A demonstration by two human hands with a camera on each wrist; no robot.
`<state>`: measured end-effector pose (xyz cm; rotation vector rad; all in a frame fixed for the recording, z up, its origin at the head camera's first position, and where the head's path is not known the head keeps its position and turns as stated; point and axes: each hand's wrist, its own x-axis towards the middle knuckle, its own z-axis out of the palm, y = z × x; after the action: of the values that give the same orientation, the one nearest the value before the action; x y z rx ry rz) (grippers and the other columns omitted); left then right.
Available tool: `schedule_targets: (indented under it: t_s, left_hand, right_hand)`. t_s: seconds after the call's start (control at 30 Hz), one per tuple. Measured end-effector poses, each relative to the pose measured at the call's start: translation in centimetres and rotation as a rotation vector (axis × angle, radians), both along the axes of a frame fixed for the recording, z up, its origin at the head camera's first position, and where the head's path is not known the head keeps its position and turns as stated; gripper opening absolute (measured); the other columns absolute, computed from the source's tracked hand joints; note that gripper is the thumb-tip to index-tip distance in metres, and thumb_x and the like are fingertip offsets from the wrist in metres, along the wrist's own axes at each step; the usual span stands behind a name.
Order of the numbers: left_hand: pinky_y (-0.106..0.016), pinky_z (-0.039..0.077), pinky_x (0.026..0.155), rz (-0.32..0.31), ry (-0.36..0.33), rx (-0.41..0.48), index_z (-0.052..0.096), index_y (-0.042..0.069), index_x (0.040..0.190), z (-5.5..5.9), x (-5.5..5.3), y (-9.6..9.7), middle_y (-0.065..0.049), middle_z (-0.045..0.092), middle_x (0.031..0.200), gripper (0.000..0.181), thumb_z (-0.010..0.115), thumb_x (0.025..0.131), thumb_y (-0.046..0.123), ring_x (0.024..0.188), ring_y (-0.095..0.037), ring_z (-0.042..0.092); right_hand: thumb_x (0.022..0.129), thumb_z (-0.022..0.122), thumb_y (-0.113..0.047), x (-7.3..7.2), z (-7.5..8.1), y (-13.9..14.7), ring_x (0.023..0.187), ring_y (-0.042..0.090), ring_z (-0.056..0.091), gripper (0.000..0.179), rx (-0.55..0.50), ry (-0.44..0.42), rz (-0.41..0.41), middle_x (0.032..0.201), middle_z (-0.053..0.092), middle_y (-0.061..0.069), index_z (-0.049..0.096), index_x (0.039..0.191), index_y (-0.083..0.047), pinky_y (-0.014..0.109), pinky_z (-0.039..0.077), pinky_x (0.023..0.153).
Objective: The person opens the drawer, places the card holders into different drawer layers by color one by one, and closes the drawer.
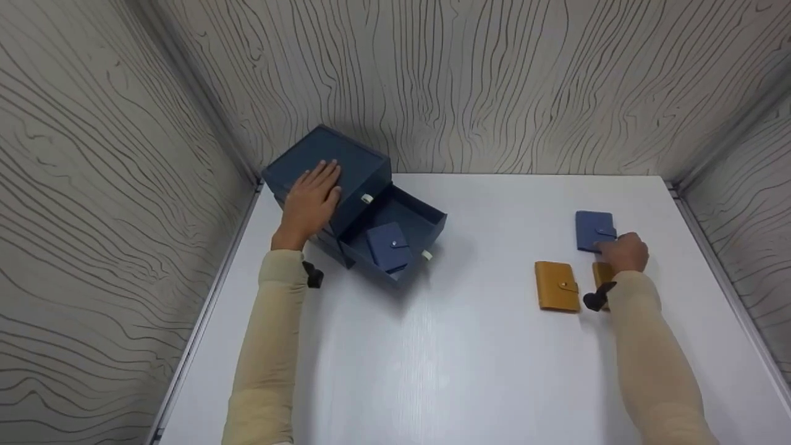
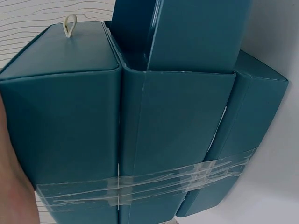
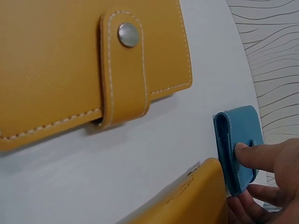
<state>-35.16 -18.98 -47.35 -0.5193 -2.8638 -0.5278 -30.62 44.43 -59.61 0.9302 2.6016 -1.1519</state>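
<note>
My left hand (image 1: 309, 204) rests with straight fingers on top of a dark blue drawer box (image 1: 352, 154) at the back left. Its drawer (image 1: 423, 217) is pulled out below and holds a blue snap wallet (image 1: 382, 238). At the right, my right hand (image 1: 627, 252) pinches the near edge of another blue wallet (image 3: 245, 123). The thumb lies on its upper face while the other fingers reach round the lower edge. Close to that hand is a yellow wallet (image 3: 198, 198), partly hidden by the sleeve in the head view. Left of it lies a second yellow wallet (image 1: 552, 281).
In the left wrist view, clear tape (image 2: 154, 189) runs round the box's stacked sections. A pale pull loop (image 1: 366, 199) sits on the upper drawer front. Patterned walls (image 1: 432, 86) enclose the white table (image 1: 469, 371) behind and at both sides.
</note>
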Motion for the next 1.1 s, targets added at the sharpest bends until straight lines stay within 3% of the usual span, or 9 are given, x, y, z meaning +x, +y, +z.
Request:
schedule_targets:
  t_s: [0.2, 0.5, 0.67, 0.8, 0.93, 1.1]
  left_hand:
    - [-0.047, 0.017, 0.138, -0.001, 0.006, 0.000, 0.038, 0.013, 0.166, -0.1, 0.0, -0.1, -0.003, 0.035, 0.174, 0.056, 0.036, 0.116, 0.036, 0.165, -0.025, 0.027]
    - [-0.046, 0.016, 0.138, -0.006, -0.003, 0.000, 0.037, 0.013, 0.167, -0.1, -0.1, -0.1, -0.003, 0.034, 0.174, 0.055, 0.037, 0.116, 0.036, 0.165, -0.025, 0.026]
    - [-0.046, 0.016, 0.138, -0.006, 0.000, 0.000, 0.037, 0.013, 0.167, -0.2, -0.2, -0.2, -0.003, 0.033, 0.175, 0.056, 0.036, 0.116, 0.037, 0.165, -0.024, 0.026]
    - [-0.046, 0.016, 0.138, -0.006, 0.000, -0.001, 0.037, 0.014, 0.167, -0.3, -0.3, -0.2, -0.002, 0.033, 0.175, 0.056, 0.035, 0.116, 0.038, 0.165, -0.024, 0.025]
    - [-0.046, 0.016, 0.138, -0.004, -0.002, -0.004, 0.036, 0.013, 0.167, -0.3, -0.3, -0.3, -0.002, 0.033, 0.175, 0.056, 0.034, 0.116, 0.038, 0.165, -0.024, 0.026]
    - [-0.046, 0.016, 0.138, -0.003, -0.006, -0.001, 0.036, 0.014, 0.167, -0.3, -0.2, -0.3, -0.002, 0.032, 0.175, 0.056, 0.034, 0.116, 0.038, 0.165, -0.024, 0.025]
  right_hand:
    - [0.106, 0.056, -0.025, -0.1, 0.2, 0.0, 0.142, 0.052, 0.046, 0.071, -0.014, -0.013, 0.011, 0.157, 0.040, 0.043, 0.032, 0.155, 0.022, 0.059, 0.045, 0.123]
    - [0.106, 0.055, -0.022, -0.4, 0.9, 0.0, 0.153, 0.050, 0.034, 0.079, -0.118, -0.011, -0.025, 0.167, 0.024, 0.039, 0.015, 0.162, 0.017, 0.058, 0.036, 0.129]
    - [0.103, 0.050, -0.018, -0.7, 0.9, 0.0, 0.144, 0.044, 0.043, 0.073, -0.119, 0.022, -0.041, 0.164, 0.034, 0.039, 0.023, 0.160, 0.019, 0.055, 0.040, 0.127]
    - [0.105, 0.047, -0.026, -0.9, 0.9, 0.0, 0.144, 0.044, 0.048, 0.070, -0.085, 0.031, -0.044, 0.161, 0.042, 0.037, 0.034, 0.157, 0.019, 0.054, 0.042, 0.126]
    - [0.111, 0.040, -0.036, -1.3, 0.9, 0.0, 0.150, 0.045, 0.045, 0.071, -0.074, -0.003, -0.046, 0.163, 0.040, 0.035, 0.033, 0.159, 0.015, 0.054, 0.041, 0.127]
    - [0.113, 0.034, -0.037, -1.4, 1.1, -0.1, 0.155, 0.044, 0.040, 0.070, -0.102, -0.024, -0.057, 0.167, 0.035, 0.032, 0.027, 0.163, 0.011, 0.053, 0.038, 0.129]
